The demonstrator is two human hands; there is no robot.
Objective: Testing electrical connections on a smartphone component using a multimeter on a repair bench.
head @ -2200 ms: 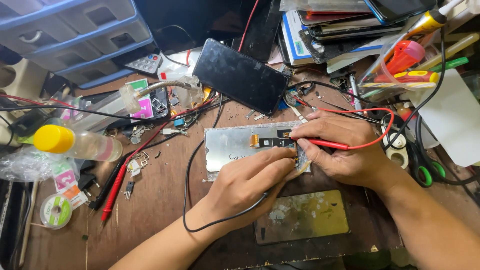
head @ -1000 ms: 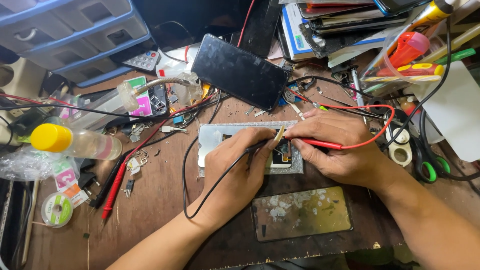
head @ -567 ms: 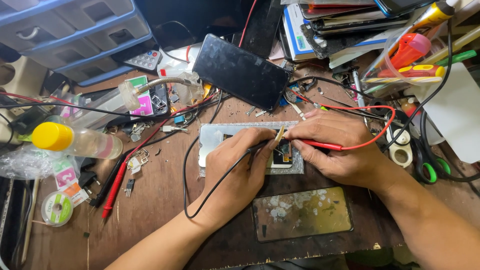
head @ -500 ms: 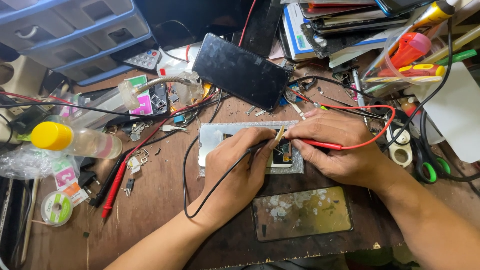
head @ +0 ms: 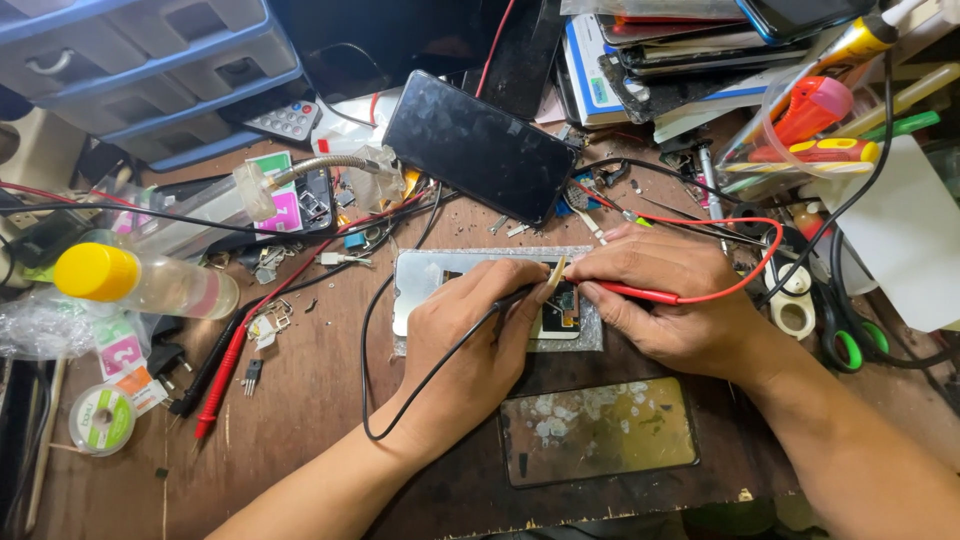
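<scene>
On a cluttered wooden bench (head: 300,400), a detached back cover (head: 597,430) lies nearest; beyond it, the left hand (head: 475,335) pinches a black probe (head: 515,297) and the right hand (head: 675,295) grips a red probe (head: 640,293) over an opened phone (head: 440,285), a dark phone (head: 478,147) behind.

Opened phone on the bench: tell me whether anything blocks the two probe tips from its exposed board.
Nothing visible does. The left hand brings the black probe and the right hand the red probe to the exposed board of the opened phone; the fingers hide the exact contact.
</scene>
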